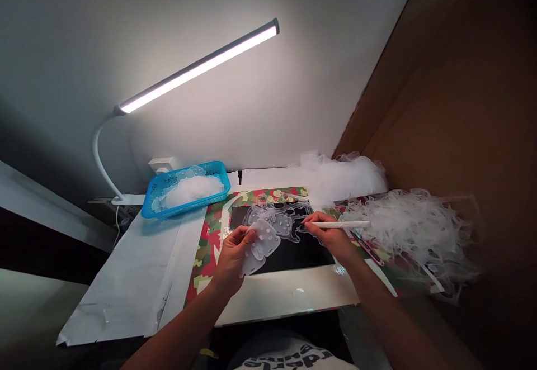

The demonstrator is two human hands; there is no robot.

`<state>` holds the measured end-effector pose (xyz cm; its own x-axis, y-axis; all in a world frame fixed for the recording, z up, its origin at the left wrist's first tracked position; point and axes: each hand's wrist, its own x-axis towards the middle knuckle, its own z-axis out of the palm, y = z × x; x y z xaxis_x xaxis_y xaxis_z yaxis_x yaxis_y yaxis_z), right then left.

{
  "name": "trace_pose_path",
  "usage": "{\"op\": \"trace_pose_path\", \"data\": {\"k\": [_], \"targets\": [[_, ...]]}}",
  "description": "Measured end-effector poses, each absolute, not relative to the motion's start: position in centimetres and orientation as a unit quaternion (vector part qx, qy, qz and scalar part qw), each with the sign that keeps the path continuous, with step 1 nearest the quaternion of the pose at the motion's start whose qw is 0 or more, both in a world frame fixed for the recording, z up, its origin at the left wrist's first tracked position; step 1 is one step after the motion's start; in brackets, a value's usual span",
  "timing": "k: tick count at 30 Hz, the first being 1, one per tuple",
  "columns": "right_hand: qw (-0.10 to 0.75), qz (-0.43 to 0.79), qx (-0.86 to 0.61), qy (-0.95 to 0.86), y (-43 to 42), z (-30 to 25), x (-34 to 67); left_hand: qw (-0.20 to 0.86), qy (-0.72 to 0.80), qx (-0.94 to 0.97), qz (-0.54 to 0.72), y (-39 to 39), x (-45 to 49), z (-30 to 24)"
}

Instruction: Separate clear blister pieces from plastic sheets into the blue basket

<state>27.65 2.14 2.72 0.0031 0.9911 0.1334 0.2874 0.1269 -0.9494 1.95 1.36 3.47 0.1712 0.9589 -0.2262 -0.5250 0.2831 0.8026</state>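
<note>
My left hand (234, 252) is closed on a small stack of clear plastic cut-out pieces (262, 242) with round holes, held above a black mat (302, 252). My right hand (329, 235) pinches a thin white stick tool (342, 224) like a pen, its tip touching a sheet of joined clear plastic pieces (279, 219) that lies on the black mat. The tool's handle points right, over the heap of scraps.
A blue basket (184, 191) with clear pieces stands at the back left. Heaps of clear plastic offcuts (403, 227) lie right, more white material (342, 174) behind. A brown cardboard wall (453, 107) rises on the right. A clamp lamp (197, 68) shines overhead. White paper (138, 269) covers the left side.
</note>
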Motion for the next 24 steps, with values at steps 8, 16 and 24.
{"op": "trace_pose_path", "data": {"k": [8,16,24], "targets": [[0.368,0.389,-0.534,-0.654,1.3,1.5,24.7,0.732,0.349,0.243,0.532,1.5,2.6,3.5],[0.325,0.269,-0.551,-0.72,0.8,-0.1,24.6,0.723,0.381,0.242,0.523,1.8,2.7,3.3],[0.291,0.268,-0.559,-0.728,0.2,-0.4,24.9,0.721,0.384,0.258,0.517,2.0,2.9,3.0]]}}
